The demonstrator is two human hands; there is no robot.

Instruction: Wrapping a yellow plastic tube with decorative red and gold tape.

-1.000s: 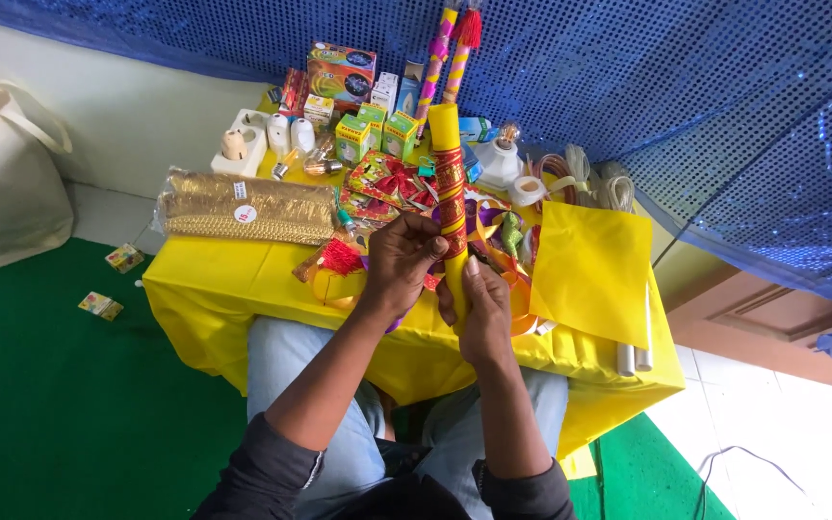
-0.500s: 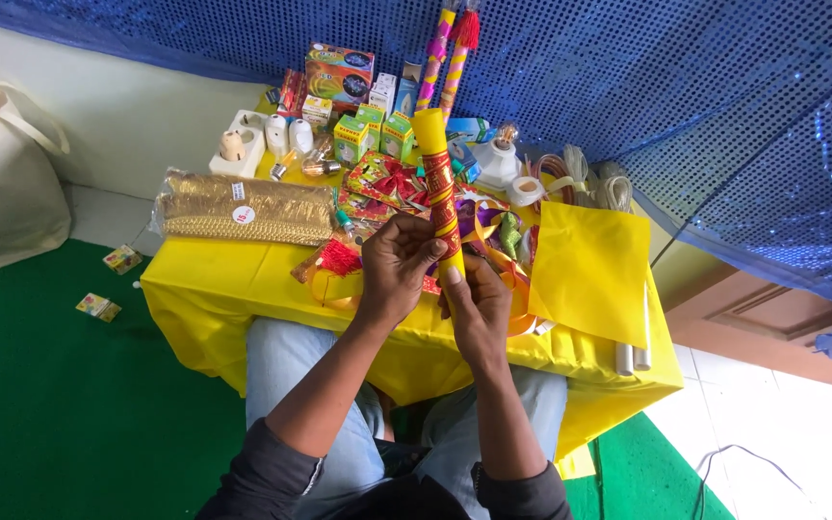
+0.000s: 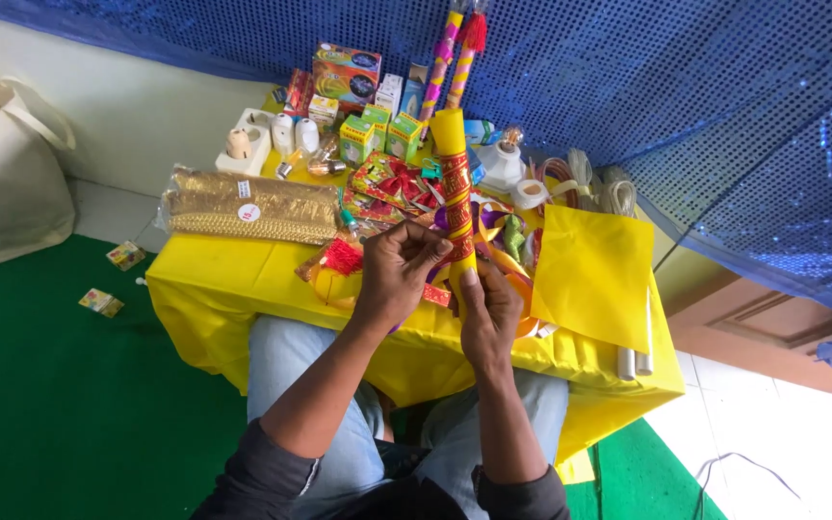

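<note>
A long yellow paper tube (image 3: 455, 173) with a red and gold patterned band stands nearly upright over the table. My left hand (image 3: 395, 272) grips its lower part from the left, fingers curled around it. Against the tube's bottom end, my right hand (image 3: 489, 310) holds it from below and the right, thumb pressed on the tube. Beneath both hands lies a heap of coloured ribbons and red tassels (image 3: 344, 258) on the yellow-covered table (image 3: 233, 279).
A flat yellow paper sheet (image 3: 591, 272) and two white tubes (image 3: 634, 361) lie at right. A gold trim bundle (image 3: 252, 207) lies at left. Small boxes (image 3: 376, 135), bulbs, sockets, tape and cords crowd the back. Blue sequin cloth hangs behind; a white bag (image 3: 2, 183) sits on green floor.
The tube tilted left half a second ago and now stands nearly upright again. My hands shifted slightly on its lower part, still gripping it.
</note>
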